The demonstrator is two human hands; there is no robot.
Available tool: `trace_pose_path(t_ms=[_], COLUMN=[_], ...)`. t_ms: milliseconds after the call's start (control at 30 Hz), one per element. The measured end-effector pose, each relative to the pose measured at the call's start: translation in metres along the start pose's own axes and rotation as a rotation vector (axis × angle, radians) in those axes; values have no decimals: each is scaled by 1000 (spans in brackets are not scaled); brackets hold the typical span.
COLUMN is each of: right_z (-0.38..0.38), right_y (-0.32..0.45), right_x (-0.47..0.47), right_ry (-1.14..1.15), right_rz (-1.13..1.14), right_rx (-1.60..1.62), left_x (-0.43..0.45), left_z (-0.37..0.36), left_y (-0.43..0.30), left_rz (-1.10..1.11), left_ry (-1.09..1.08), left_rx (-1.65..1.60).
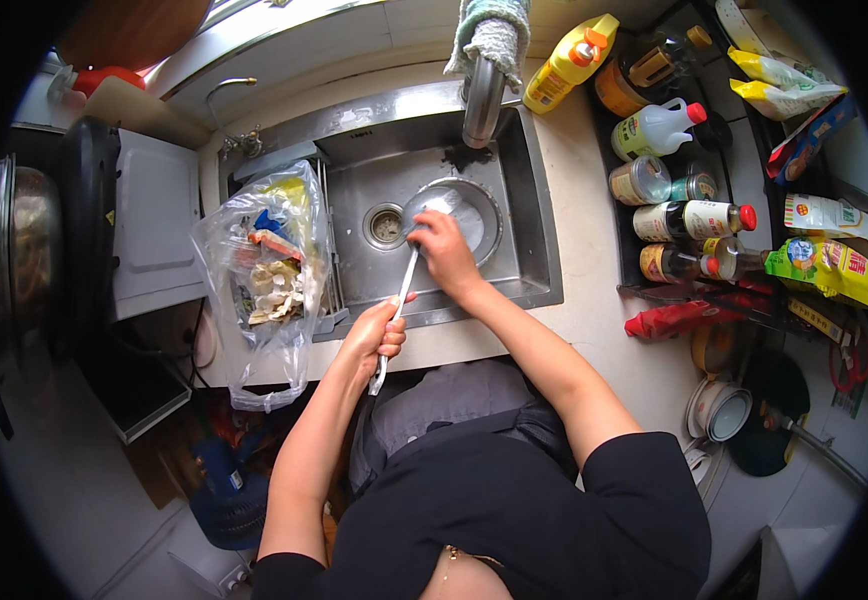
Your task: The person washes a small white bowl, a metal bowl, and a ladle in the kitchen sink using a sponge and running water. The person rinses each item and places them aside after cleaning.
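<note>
My left hand [379,334] is wrapped around the lower handle of a metal ladle [407,279], which slants up over the sink's front edge. At the ladle's round head, my right hand [441,246] grips near the neck, fingers curled over the rim. Whether a cloth or pad lies under those fingers is hidden. Beneath the head, a round metal bowl [488,214] rests on the floor of the stainless steel sink [374,169], partly covered by my right hand. The drain strainer [386,226] lies just left of the bowl.
A clear plastic bag of food scraps [276,277] occupies the sink's left side. A cloth-wrapped faucet [483,105] overhangs the basin. A yellow detergent bottle [565,67] stands behind right. Several sauce bottles [693,219] fill the right rack. A grey panelled appliance [158,225] stands left.
</note>
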State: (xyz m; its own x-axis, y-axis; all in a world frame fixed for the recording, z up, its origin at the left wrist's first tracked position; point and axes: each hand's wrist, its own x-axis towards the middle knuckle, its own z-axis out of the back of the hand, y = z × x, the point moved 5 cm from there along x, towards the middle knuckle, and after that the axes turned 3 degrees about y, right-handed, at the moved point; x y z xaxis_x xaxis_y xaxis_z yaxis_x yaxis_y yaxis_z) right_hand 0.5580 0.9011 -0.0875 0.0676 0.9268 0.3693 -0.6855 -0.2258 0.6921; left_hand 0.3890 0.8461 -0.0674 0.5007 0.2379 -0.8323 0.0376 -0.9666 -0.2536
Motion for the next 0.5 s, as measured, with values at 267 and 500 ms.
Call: trace_pose_path(t_ms=[267,500], right_z=[12,-34], right_y=[-96,-171], right_x=[12,-19], right_ry=[-88,339], right_rz=[-463,-602], right_rx=[32,33], left_x=[-6,-47], left_z=[-6,33], left_y=[6,7], left_rz=[-39,-69], left_ry=[-41,-44], left_rx=[206,188])
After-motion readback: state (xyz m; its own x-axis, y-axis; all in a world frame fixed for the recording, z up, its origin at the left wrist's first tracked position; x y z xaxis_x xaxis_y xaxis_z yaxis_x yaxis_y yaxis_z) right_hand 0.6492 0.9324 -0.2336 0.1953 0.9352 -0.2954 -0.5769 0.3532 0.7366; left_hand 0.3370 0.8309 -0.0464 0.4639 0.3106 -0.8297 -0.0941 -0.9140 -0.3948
